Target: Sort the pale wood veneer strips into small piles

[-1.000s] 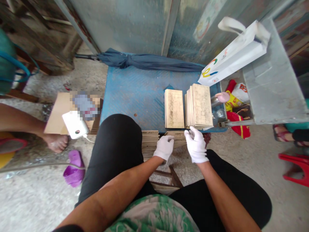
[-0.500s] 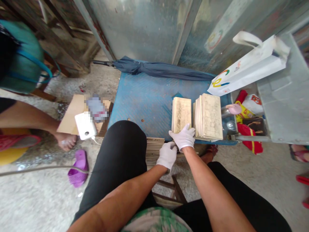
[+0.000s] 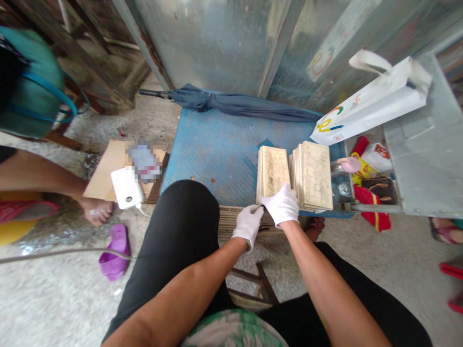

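White cotton-like gloves cover both hands of a seated worker at a low blue table (image 3: 213, 144), where two stacks of thin, pale rectangular boards stand side by side near the front edge. The right hand (image 3: 282, 206) rests against the near end of the speckled left-hand stack (image 3: 275, 168), thumb spread away from bent fingers; whether they grip a board cannot be told. Just beside it, the left hand (image 3: 249, 222) hangs at the table's near edge, its fingers curled and close together, their hold, if any, hidden from view. Below that edge, more boards (image 3: 231, 222) show as layered edges, partly covered by the left hand. The right-hand stack (image 3: 315, 174) stands apart from both gloves. A folded navy umbrella (image 3: 238, 106) lies along the far side of the table, and a white paper bag (image 3: 372, 107) leans at the far right corner. To the left, a white power bank (image 3: 126, 189) rests on a cardboard box (image 3: 103, 171), near a purple slipper (image 3: 112, 265) and another person's bare foot (image 3: 97, 210) on the concrete floor.
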`<state>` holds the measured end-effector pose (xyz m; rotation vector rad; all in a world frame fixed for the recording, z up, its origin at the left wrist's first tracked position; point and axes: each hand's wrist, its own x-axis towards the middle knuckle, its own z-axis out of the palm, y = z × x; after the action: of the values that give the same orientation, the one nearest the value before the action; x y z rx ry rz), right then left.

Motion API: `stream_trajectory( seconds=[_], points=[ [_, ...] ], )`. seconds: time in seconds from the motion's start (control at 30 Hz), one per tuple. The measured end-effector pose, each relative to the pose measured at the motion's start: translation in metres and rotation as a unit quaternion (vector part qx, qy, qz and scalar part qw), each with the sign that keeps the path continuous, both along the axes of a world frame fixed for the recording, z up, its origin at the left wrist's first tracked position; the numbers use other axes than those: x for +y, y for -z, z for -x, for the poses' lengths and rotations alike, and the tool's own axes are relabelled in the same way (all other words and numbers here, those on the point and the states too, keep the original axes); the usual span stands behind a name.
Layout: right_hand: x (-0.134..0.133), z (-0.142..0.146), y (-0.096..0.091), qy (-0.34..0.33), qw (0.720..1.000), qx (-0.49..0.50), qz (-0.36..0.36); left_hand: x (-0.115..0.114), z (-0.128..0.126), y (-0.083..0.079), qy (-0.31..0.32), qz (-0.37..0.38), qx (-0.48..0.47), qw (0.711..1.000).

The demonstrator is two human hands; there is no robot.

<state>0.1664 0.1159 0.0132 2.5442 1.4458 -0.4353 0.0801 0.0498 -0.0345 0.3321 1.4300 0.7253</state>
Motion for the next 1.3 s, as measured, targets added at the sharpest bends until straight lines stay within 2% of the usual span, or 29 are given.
stream_trajectory(
  seconds=[0.17,0.33,0.43,0.53,0.63,0.7,0.77,0.83,0.9,0.97,1.07,1.13,1.23,1.3],
  points=[
    [-0.01,-0.014,-0.034,-0.023,0.999,0.025,-0.027,0.01,0.001,-0.019,-0.057,0.029,-0.218,0.974],
    [-0.063,-0.018,-0.064,-0.07,0.992,0.007,-0.1,0.019,0.002,-0.039,-0.071,0.035,-0.342,0.936],
    [-0.105,-0.015,-0.071,-0.095,0.986,-0.001,-0.14,0.016,0.0,-0.036,-0.066,0.06,-0.354,0.931],
    [-0.14,-0.01,-0.072,-0.092,0.984,-0.011,-0.149,0.006,-0.004,-0.024,-0.055,0.072,-0.342,0.935],
    [-0.162,-0.008,-0.071,-0.064,0.99,0.006,-0.128,-0.004,-0.005,-0.015,-0.035,0.059,-0.325,0.943],
    [-0.166,-0.012,-0.071,-0.039,0.994,0.032,-0.101,-0.008,-0.006,-0.016,-0.017,0.035,-0.309,0.95],
    [-0.163,-0.021,-0.073,0.007,0.995,0.047,-0.085,-0.01,-0.006,-0.021,0.014,-0.002,-0.284,0.959],
    [-0.154,-0.037,-0.074,0.083,0.989,0.075,-0.098,-0.011,-0.008,-0.028,0.063,-0.041,-0.252,0.965],
    [-0.143,-0.055,-0.076,0.162,0.967,0.142,-0.136,-0.015,-0.01,-0.033,0.12,-0.086,-0.23,0.962],
    [-0.132,-0.072,-0.08,0.206,0.932,0.239,-0.177,-0.021,-0.013,-0.036,0.179,-0.129,-0.21,0.952],
    [-0.125,-0.091,-0.086,0.239,0.879,0.361,-0.198,-0.035,-0.015,-0.034,0.289,-0.179,-0.135,0.931],
    [-0.128,-0.098,-0.09,0.259,0.857,0.403,-0.19,-0.046,-0.016,-0.031,0.347,-0.209,-0.075,0.911],
    [-0.142,-0.107,-0.089,0.28,0.846,0.423,-0.166,-0.059,-0.014,-0.023,0.406,-0.239,-0.018,0.882],
    [-0.153,-0.115,-0.085,0.276,0.846,0.441,-0.118,-0.063,-0.012,-0.017,0.453,-0.253,0.012,0.855]
  ],
)
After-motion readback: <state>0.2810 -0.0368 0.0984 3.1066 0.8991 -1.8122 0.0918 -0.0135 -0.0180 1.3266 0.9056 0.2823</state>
